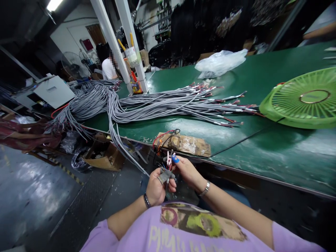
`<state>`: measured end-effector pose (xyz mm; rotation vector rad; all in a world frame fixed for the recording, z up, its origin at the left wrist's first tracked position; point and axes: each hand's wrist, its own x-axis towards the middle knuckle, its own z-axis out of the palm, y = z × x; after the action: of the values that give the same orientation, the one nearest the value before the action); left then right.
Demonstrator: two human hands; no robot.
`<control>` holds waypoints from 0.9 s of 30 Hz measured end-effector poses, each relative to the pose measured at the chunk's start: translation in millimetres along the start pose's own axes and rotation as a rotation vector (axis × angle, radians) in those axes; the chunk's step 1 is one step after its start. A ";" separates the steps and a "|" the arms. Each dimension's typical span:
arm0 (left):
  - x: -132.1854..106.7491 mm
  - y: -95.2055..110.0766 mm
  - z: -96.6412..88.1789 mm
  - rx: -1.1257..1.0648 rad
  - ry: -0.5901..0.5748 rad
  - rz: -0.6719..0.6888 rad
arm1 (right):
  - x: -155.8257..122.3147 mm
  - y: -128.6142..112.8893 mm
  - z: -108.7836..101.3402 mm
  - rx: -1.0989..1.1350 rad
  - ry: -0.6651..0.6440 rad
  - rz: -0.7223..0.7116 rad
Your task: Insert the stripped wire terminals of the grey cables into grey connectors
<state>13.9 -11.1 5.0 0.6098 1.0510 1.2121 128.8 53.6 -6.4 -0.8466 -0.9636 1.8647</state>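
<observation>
My left hand [156, 186] is closed around the end of a grey cable [133, 161], whose thin coloured wires [166, 167] fan out above its fingers. Grey covers sit on some of its fingertips. Beside it, my right hand [187, 170] pinches a small pink clip [169, 159] that looks like a clothespin, just over the wire ends. A blue cover wraps a fingertip of the right hand. Whether the clip touches the wires I cannot tell. Right behind the hands, at the table edge, lies a worn wooden block [187, 144] with red and black leads.
A large bundle of grey cables [147, 108] spreads over the green table [262, 157]. A green fan [304, 98] stands at the right, a clear plastic bag [220, 63] at the back. Left are a cardboard box [105, 159] and white machine [54, 91]. A person [108, 68] is behind.
</observation>
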 end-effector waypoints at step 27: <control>-0.5 -3.3 -1.2 0.005 -0.014 -0.008 | 10.3 9.8 3.2 0.491 -0.040 0.170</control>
<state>14.3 -12.7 1.9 0.6164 1.0445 1.1966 118.2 58.6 -15.2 -0.6048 -0.4293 2.1442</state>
